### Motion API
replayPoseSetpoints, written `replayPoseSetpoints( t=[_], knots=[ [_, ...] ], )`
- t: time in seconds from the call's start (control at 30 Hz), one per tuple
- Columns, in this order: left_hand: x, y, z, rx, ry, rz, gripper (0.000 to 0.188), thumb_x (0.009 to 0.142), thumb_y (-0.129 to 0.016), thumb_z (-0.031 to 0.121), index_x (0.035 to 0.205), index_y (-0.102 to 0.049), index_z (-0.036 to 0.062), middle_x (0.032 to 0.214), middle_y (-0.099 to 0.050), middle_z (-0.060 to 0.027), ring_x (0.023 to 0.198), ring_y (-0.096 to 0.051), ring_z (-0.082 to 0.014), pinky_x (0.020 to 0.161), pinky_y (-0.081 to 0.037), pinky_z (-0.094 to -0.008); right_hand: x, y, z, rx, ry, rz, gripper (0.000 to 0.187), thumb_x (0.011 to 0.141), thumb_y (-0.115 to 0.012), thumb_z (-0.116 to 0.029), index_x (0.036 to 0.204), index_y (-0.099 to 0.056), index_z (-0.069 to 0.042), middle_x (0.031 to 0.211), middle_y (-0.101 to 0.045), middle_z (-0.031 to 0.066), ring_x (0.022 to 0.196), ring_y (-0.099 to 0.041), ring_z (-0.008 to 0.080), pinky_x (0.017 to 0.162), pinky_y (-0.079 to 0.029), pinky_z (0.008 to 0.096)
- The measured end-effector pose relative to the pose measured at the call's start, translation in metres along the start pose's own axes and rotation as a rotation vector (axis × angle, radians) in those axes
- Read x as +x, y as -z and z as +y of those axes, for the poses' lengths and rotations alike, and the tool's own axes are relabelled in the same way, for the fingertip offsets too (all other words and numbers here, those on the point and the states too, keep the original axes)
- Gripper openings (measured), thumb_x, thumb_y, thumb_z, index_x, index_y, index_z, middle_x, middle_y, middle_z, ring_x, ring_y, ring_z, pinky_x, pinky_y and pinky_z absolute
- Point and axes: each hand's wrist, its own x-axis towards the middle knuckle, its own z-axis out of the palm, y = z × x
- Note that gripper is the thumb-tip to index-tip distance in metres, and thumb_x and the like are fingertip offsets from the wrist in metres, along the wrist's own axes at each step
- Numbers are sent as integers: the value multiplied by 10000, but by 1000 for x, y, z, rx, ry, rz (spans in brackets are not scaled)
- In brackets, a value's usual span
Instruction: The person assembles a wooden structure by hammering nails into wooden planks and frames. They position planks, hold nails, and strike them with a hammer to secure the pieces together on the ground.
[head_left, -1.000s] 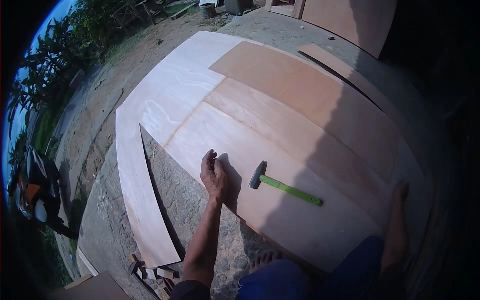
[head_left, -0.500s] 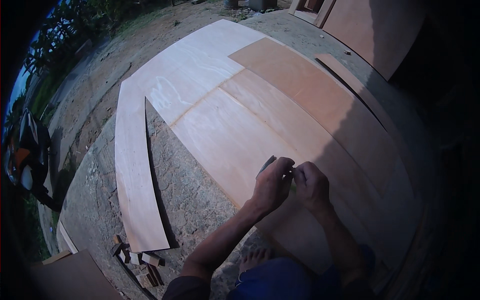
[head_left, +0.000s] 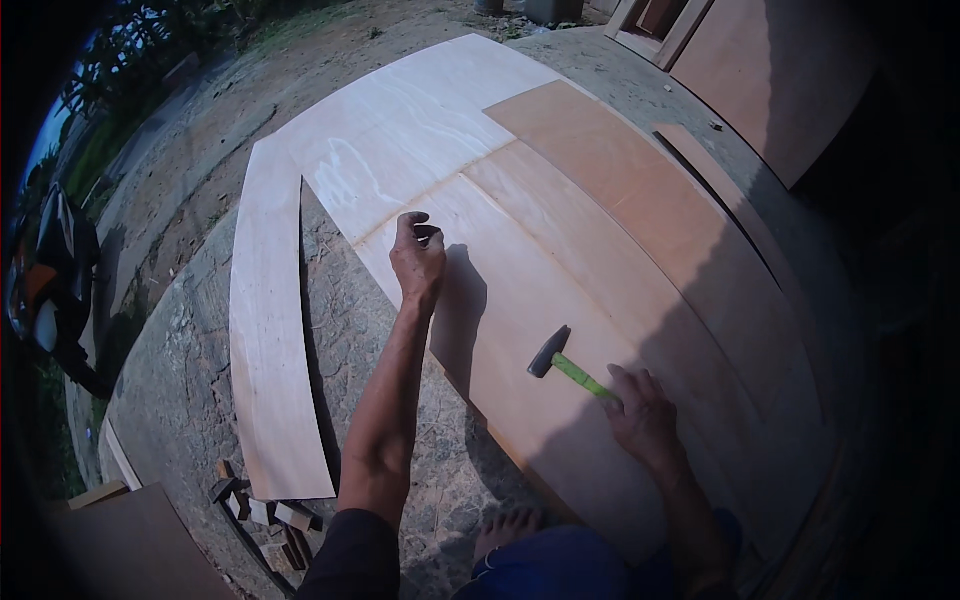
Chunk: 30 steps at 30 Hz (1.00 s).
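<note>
My left hand (head_left: 418, 262) is raised above the pale plywood sheet (head_left: 480, 270), close to its left edge, with a shadow falling beside it. Its fingers are curled toward the thumb; anything between them is too small to make out. Lower right, my right hand (head_left: 645, 418) is at the end of a hammer (head_left: 578, 374), its fingers partly around the handle. The hammer has a dark metal head and a bright green handle, and its head points up and left over the plywood. A thin seam with a strip-like line crosses the sheet.
A browner plywood panel (head_left: 620, 190) lies on the sheet's right side. A long narrow strip (head_left: 270, 340) extends along the left over rough concrete (head_left: 180, 370). Wood offcuts (head_left: 265, 512) sit at lower left. A motorcycle (head_left: 55, 280) stands far left; another panel (head_left: 750, 70) is upper right.
My hands were close together over the plywood and have parted. The left has moved up and left; the right has moved slightly down and right, with the hammer now plainly in sight.
</note>
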Motion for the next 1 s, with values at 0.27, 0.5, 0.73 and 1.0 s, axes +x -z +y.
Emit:
replayPoseSetpoints(
  t=[0.27,0.5,0.73,1.0],
  knots=[
    [70,-17,-61,291,59,193,264,832,-688,205,1078,-658,115,975,-753,-74,968,-674,-289,920,-474,-407,-19,-25,16,347,-86,-332,336,884,-691,-167,1156,-538,-45,913,-621,132,838,-646,285,750,-544,432],
    [79,-14,-45,419,130,131,234,844,-709,239,1051,-670,138,974,-740,-45,1023,-647,-263,1003,-398,-402,67,-43,-62,969,-67,-198,276,959,-592,-104,1177,-463,5,807,-618,137,621,-611,231,594,-506,406],
    [79,-17,-40,407,136,115,221,837,-733,224,1030,-675,133,962,-741,-42,1009,-648,-257,980,-413,-398,199,-61,-132,644,260,99,571,988,-495,-94,1520,-289,-70,778,-643,284,733,-648,489,684,-504,556],
    [77,-17,-39,432,144,132,229,831,-734,220,1029,-670,124,947,-741,-48,986,-657,-273,965,-426,-406,255,-77,-150,307,290,25,714,908,-509,-64,1571,-248,-92,804,-684,251,769,-687,447,762,-551,529]
  ],
)
